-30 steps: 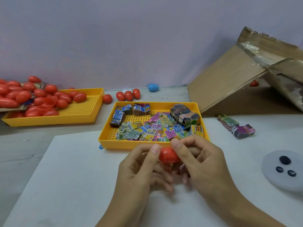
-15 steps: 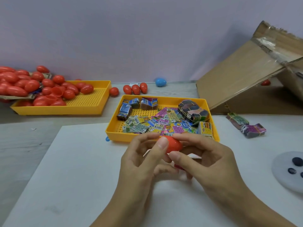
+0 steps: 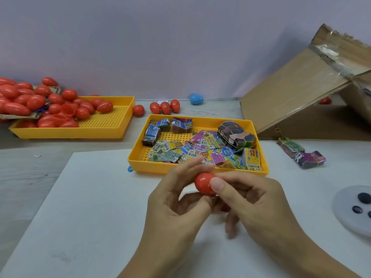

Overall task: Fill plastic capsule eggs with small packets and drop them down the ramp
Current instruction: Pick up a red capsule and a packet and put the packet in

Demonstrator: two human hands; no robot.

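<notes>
Both hands are holding one red egg [image 3: 203, 183] up over the white mat [image 3: 90, 207], just in front of the near yellow tray [image 3: 140, 164]. The left hand [image 3: 176, 199] is curling its fingers and thumb around the egg's left side. The right hand [image 3: 249, 199] is pinching the egg's right side with its thumb on top. So each hand's grip is closing on the egg. The egg's round end is facing up toward the camera, and I cannot tell which way its long side is running.

The mat is lying bare to the left of the hands, out to its left edge. A pale round disc [image 3: 349, 209] is sitting near the mat's right edge.

The near tray is holding lots of small colorful packets [image 3: 192, 149] and a few banded stacks. The far yellow tray [image 3: 120, 125] on the left is holding a heap of red eggs [image 3: 50, 105]. The cardboard ramp [image 3: 297, 93] is sloping up on the right. A blue egg [image 3: 196, 99] is lying on the counter [image 3: 30, 169] by the wall.
</notes>
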